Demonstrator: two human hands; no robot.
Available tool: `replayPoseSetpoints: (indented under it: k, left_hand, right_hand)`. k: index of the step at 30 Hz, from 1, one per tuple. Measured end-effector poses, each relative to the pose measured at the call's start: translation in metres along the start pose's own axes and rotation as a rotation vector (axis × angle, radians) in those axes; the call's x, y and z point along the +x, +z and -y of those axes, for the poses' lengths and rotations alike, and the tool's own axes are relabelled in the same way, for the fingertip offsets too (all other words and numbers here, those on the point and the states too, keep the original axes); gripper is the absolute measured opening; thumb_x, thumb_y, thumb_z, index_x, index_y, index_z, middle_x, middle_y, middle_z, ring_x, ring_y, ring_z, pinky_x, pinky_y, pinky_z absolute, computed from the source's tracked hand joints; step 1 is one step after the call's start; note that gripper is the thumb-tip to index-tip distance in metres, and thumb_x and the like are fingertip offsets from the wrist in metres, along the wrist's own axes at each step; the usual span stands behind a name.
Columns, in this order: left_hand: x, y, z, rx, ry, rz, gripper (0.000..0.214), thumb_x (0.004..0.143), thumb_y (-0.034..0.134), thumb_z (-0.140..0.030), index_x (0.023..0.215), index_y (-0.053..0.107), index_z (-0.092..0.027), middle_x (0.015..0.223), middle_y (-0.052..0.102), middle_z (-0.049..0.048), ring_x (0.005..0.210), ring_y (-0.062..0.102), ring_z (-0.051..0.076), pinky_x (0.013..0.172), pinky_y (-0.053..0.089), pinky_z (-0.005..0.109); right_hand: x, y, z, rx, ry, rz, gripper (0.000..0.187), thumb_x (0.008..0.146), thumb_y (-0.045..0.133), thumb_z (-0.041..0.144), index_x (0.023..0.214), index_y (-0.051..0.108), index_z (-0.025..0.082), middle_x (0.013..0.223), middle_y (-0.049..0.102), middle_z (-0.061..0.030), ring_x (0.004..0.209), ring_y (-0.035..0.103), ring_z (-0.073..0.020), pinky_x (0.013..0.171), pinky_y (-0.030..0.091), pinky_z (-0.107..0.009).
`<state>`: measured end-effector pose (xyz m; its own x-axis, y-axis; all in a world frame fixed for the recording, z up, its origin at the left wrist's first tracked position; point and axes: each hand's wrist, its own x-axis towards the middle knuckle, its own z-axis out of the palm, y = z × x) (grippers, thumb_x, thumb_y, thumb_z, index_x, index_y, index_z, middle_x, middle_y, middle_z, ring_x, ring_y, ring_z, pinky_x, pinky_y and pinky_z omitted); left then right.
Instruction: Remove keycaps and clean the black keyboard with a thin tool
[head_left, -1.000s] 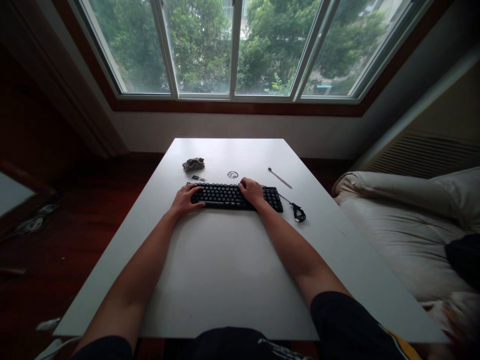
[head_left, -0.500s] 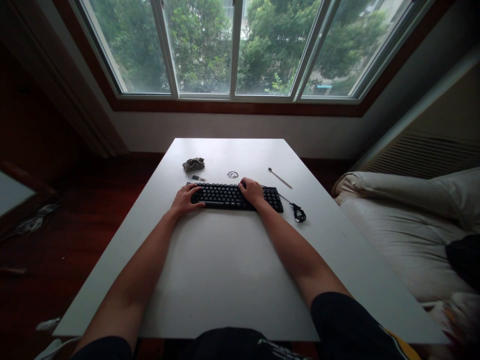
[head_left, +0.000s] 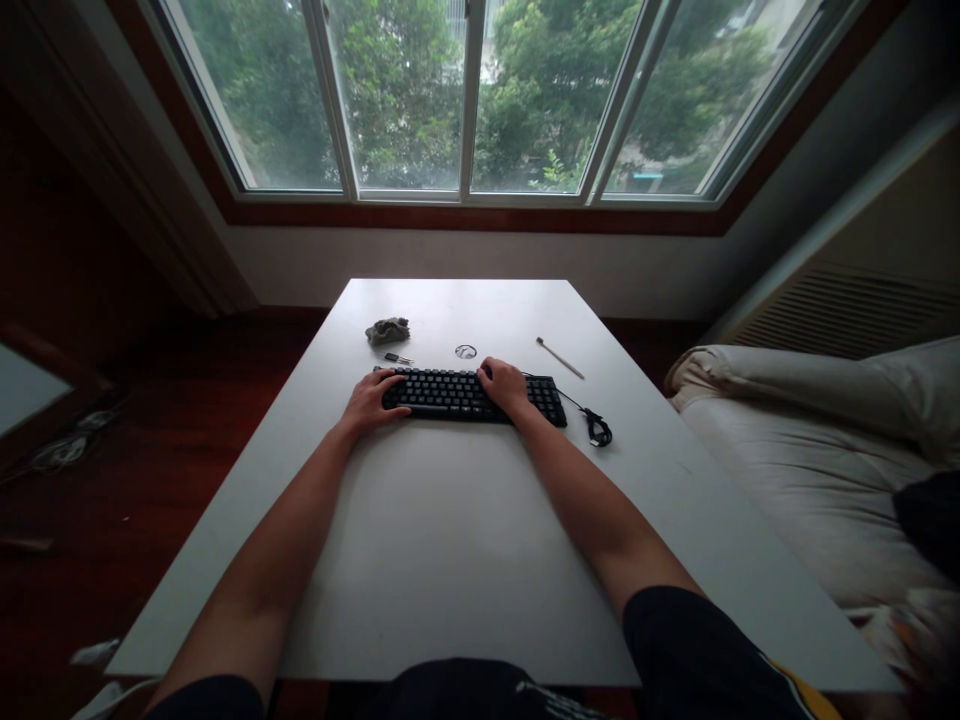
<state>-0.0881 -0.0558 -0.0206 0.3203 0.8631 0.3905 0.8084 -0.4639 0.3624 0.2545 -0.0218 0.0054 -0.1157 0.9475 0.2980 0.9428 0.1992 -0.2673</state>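
Note:
A black keyboard (head_left: 450, 394) lies across the middle of a white table (head_left: 450, 540). My left hand (head_left: 369, 402) rests on the keyboard's left end, thumb along the front edge and fingers curled over the side. My right hand (head_left: 504, 386) lies on the keys right of centre, fingers bent down onto them. Both arms stretch forward over the table. Whether either hand grips the keyboard or only rests on it is unclear.
The keyboard's cable ends in a coiled black bundle (head_left: 598, 428) to the right. Behind the keyboard lie a crumpled grey cloth (head_left: 388, 329), a small dark tool (head_left: 397, 357), a round ring-shaped object (head_left: 465, 351) and a thin stick (head_left: 559, 357). A bed (head_left: 810, 450) stands at right, windows ahead.

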Motion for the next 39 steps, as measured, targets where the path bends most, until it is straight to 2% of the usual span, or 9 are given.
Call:
replayPoseSetpoints:
  k: [9,25,39]
  left_hand:
    - [0.000,-0.001,-0.001,0.011,0.004,0.006,0.071,0.076,0.076,-0.061,0.140,0.061,-0.033,0.149,0.052,0.0067,0.137,0.047,0.035,0.118,0.038,0.056]
    - [0.001,-0.003,-0.003,-0.005,-0.017,0.016,0.071,0.075,0.077,-0.060,0.139,0.061,-0.034,0.148,0.052,0.0064,0.137,0.046,0.036,0.119,0.037,0.055]
    - [0.000,-0.003,-0.003,-0.003,-0.014,0.013,0.072,0.076,0.076,-0.061,0.140,0.061,-0.033,0.149,0.052,0.0068,0.138,0.046,0.036,0.119,0.037,0.056]
  right_hand:
    - [-0.002,-0.003,0.006,-0.054,-0.034,0.003,0.025,0.102,0.047,0.035,0.109,0.067,0.022,0.110,0.074,-0.0086,0.098,0.065,-0.0230,0.088,0.041,-0.032]
    - [-0.006,-0.005,0.016,-0.065,-0.122,0.053,0.028,0.104,0.047,0.040,0.114,0.067,0.023,0.112,0.073,-0.0092,0.099,0.065,-0.0235,0.086,0.042,-0.032]
    - [-0.006,-0.005,0.015,-0.029,-0.100,0.040,0.027,0.102,0.049,0.041,0.113,0.068,0.024,0.113,0.073,-0.0073,0.098,0.066,-0.0233,0.084,0.043,-0.032]
